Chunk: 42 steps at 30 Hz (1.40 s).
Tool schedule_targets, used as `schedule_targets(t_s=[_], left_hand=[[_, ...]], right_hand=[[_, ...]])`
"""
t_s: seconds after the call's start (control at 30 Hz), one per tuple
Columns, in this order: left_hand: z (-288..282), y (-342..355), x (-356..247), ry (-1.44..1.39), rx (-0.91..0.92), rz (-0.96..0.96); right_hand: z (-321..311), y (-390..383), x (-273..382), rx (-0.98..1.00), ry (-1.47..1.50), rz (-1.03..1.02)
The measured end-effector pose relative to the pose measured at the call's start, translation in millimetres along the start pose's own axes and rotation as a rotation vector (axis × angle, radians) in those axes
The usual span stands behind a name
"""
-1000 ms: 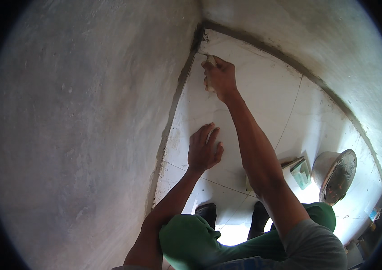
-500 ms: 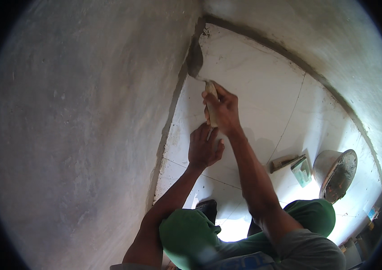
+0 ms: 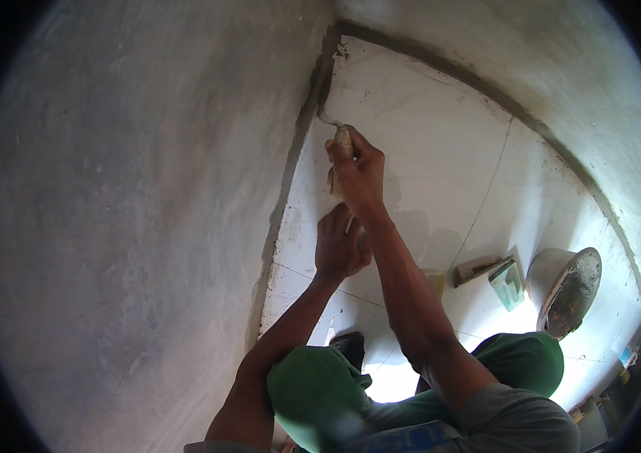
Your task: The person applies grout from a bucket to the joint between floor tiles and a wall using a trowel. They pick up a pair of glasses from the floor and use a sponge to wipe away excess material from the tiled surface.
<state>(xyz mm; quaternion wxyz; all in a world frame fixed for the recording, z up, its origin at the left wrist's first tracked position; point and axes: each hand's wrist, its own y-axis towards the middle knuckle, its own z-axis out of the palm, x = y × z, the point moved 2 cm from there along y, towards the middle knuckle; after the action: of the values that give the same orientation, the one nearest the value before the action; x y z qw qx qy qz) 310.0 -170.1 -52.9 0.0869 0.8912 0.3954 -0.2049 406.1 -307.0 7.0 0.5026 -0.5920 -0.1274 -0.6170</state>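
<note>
"What has changed in the last half second?"

"My right hand [image 3: 359, 170] has shifted a little up and left, nearer the left wall [image 3: 147, 226]. The trowel [image 3: 343, 140] went with it: its blade showed broad and dark then, and now I can hardly pick it out from the dark strip [image 3: 284, 189] along the wall's foot. My left hand [image 3: 339, 245] has stayed about where it was, though my right wrist now overlaps it in view."

"And how many of each thing are there?"

"Two hands, both mine, and one trowel. Two walls, counting the right wall [image 3: 562, 98], meet at one corner above a single floor of white tile [image 3: 426, 136]. Over to the right I count one round grey bucket [image 3: 541, 273], tipped on its side, one pale green block-like piece [image 3: 507, 285] and one flat brown piece [image 3: 477, 269] just beside it. Two green trouser knees [image 3: 309, 385] are below, and one dark shoe [image 3: 349, 347] shows clearly."

"How does the trowel look, and where is it?"

"Its handle is pale, worn and rounded, with a thin bent neck. It's at the foot of the left wall, below the corner. My right fingers are wrapped round the handle. My left hand lies loose on the tile, with nothing in it that I can see; how far its fingers spread, I can't tell."
</note>
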Motion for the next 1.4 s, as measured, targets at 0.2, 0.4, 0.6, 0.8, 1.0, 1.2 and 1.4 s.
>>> schedule_targets(t_s=[0.2, 0.4, 0.6, 0.8, 1.0, 1.2, 1.4], left_hand=[[2.4, -0.9, -1.6, -0.011, 0.022, -0.024], [-4.6, 3.0, -1.3, -0.046, -0.071, 0.002], [-4.8, 4.0, -4.8, -0.075, -0.08, 0.003], [-3.9, 5.3, -6.0, -0.081, -0.084, 0.005], [2.9, -9.0, 4.3, 0.039, -0.014, -0.062], [13.2, -3.1, -3.8, 0.047, 0.138, -0.043], [-1.1, -13.0, 11.4, -0.127, -0.035, -0.084]], right_hand=[[2.7, 5.4, -2.3, 0.044, -0.017, 0.041], [-31.7, 17.5, 15.7, 0.009, 0.025, 0.057], [-53.1, 83.3, 31.1, 0.08, -0.07, 0.061], [-38.3, 83.4, 7.0, 0.109, -0.142, -0.002], [-29.2, -18.2, -32.5, 0.148, -0.08, 0.086], [7.1, 0.8, -56.5, -0.088, -0.373, -0.18], [17.3, -45.9, -39.4, -0.036, -0.09, -0.115]])
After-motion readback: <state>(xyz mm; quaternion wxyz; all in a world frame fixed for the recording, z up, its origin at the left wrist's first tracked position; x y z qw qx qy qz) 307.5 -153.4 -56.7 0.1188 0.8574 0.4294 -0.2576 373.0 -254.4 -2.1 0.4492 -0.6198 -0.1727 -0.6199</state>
